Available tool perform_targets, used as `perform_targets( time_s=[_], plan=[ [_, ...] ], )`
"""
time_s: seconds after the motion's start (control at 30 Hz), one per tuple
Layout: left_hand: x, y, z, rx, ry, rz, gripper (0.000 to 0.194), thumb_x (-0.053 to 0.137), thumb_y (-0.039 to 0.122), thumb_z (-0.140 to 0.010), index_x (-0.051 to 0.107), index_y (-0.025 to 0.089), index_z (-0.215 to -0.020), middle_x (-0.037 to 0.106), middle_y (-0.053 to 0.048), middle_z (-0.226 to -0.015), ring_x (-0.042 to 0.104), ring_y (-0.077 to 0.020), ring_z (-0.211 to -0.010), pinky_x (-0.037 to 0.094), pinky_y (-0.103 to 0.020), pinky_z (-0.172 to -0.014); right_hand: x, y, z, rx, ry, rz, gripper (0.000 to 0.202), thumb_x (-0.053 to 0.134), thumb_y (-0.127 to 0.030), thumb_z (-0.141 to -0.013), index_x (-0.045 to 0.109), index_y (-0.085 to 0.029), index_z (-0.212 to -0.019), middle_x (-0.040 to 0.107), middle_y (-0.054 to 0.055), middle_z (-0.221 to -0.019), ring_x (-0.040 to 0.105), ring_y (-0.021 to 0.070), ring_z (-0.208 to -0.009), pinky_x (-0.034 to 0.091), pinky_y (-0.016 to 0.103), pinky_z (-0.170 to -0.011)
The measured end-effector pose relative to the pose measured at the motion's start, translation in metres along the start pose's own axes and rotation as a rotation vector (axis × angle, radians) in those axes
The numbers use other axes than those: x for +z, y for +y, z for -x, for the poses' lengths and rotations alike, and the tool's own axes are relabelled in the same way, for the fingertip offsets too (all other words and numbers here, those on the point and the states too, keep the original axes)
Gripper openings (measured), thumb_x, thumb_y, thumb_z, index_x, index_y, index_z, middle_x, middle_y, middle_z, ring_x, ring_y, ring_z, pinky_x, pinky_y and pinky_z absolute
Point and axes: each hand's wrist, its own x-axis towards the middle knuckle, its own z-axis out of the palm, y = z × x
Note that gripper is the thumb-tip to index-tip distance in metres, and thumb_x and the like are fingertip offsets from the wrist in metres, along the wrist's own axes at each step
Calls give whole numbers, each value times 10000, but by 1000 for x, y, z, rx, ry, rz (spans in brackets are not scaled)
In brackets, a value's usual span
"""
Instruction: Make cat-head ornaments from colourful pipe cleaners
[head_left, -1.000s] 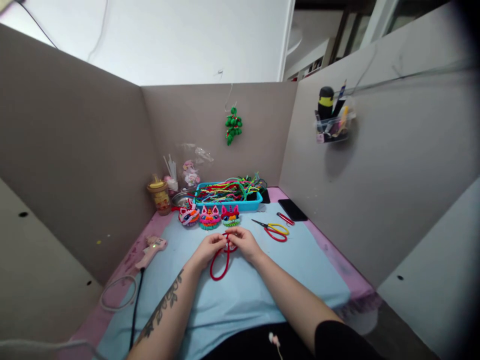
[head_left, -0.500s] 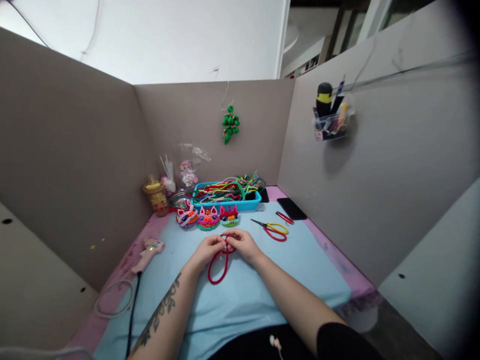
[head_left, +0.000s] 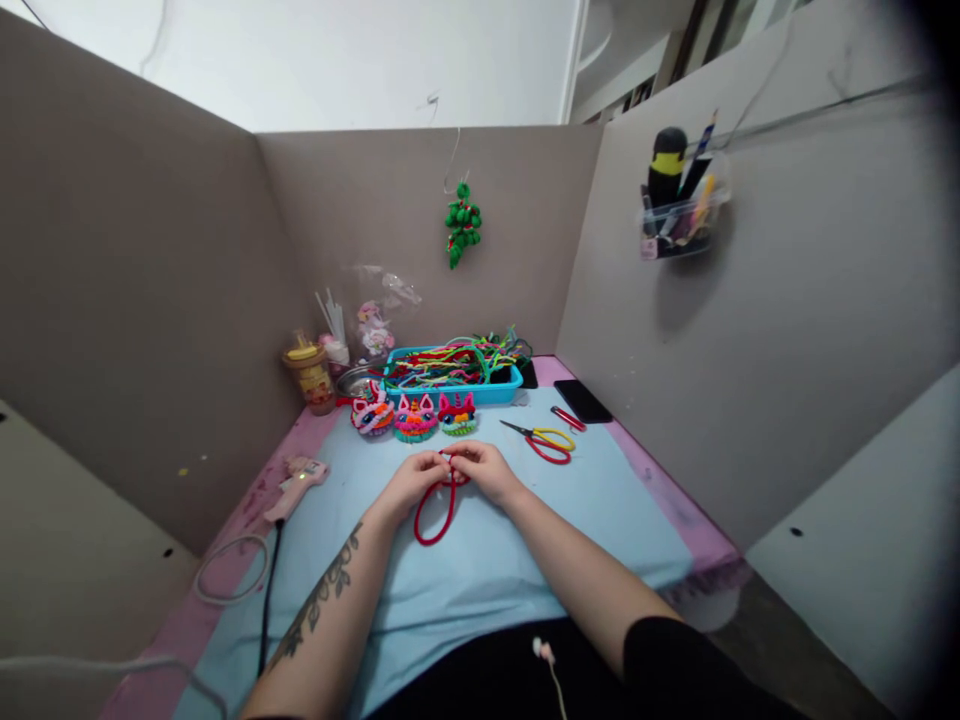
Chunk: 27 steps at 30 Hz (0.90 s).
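A red cord hangs in a long loop below my fingertips, over the light blue cloth. My left hand pinches the cord from the left side. From the right, my right hand grips it close by, and the fingertips of both hands almost meet. A smaller bend of the cord shows between and under the fingers; how it crosses there is partly hidden. Just beyond the hands stand three colourful braided animal-head figures in a row.
Yellow-and-red-handled scissors, a small red tool and a black phone lie at the right. Behind stands a blue tray of cords. A pink glue-gun-like tool and a cup are at the left.
The view has tilted down slightly, so the wall and table things sit higher or shifted in frame. Both hands keep the same pinch on the red cord, with little visible movement.
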Motion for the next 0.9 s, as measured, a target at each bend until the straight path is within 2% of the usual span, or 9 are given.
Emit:
perform_targets(
  time_s=[0.1, 0.17, 0.27, 0.4, 0.57, 0.63, 0.73, 0.8, 0.9],
  plan=[
    [-2, -4, -2, -3, 9, -19, 235, 684, 335, -648, 590, 123, -689, 628, -16, -636, 495, -83, -522, 339, -204, -515, 1, -3, 1, -2, 12, 3, 221, 671, -316, -653, 620, -157, -798, 612, -21, -569, 548, 103, -495, 450, 242, -532],
    [-3, -7, -4, 11, 33, -43, 287, 672, 385, -663, 614, 124, -768, 583, 10, -580, 463, -73, -478, 312, -201, -478, -1, -4, 0, -33, 48, 6, 208, 665, -328, -658, 592, -168, -769, 594, -30, -547, 538, 102, -487, 441, 234, -524],
    [-4, -9, -7, 38, 115, -32, 433, 684, 424, -651, 609, 135, -965, 578, 19, -610, 504, -89, -522, 342, -205, -502, -9, -4, -6, -104, 202, -33, 236, 640, -383, -680, 540, -189, -771, 564, -45, -523, 518, 98, -472, 424, 223, -506],
    [-8, -12, -13, 117, 224, 49, 558, 742, 377, -595, 560, 135, -1063, 611, 2, -694, 553, -109, -611, 401, -228, -599, -22, 0, -15, -163, 433, -138, 292, 619, -450, -685, 485, -206, -773, 525, -58, -528, 503, 92, -474, 409, 212, -483],
    [-19, -15, -19, 208, 345, 99, 556, 746, 330, -581, 532, 161, -1066, 615, -1, -725, 593, -135, -702, 433, -245, -663, -27, 0, -18, -174, 507, -195, 299, 635, -444, -668, 480, -201, -751, 508, -62, -519, 487, 83, -471, 387, 198, -465],
    [-23, -15, -19, 288, 374, 18, 527, 725, 303, -598, 531, 177, -1072, 631, -24, -812, 599, -150, -764, 442, -257, -689, -26, 0, -18, -167, 502, -204, 296, 642, -434, -662, 483, -198, -746, 509, -62, -511, 482, 81, -467, 377, 193, -458],
    [-27, -14, -16, 425, 426, -286, 351, 640, 253, -675, 579, 190, -1014, 635, -63, -963, 592, -162, -794, 451, -280, -698, -24, 1, -18, -153, 493, -205, 301, 653, -429, -648, 485, -198, -744, 511, -63, -506, 478, 79, -461, 365, 187, -450],
    [-29, -15, -15, 493, 430, -521, 218, 558, 212, -733, 621, 190, -941, 644, -73, -977, 591, -178, -822, 454, -309, -733, -24, 1, -19, -142, 489, -209, 307, 657, -431, -640, 487, -198, -744, 513, -62, -511, 482, 81, -463, 364, 189, -449],
    [-33, -19, -14, 560, 386, -741, 218, 461, 155, -779, 650, 199, -879, 665, -76, -944, 591, -200, -900, 447, -349, -825, -25, 1, -19, -133, 490, -227, 313, 660, -436, -630, 488, -199, -740, 504, -62, -514, 482, 85, -463, 373, 198, -448]
  ],
)
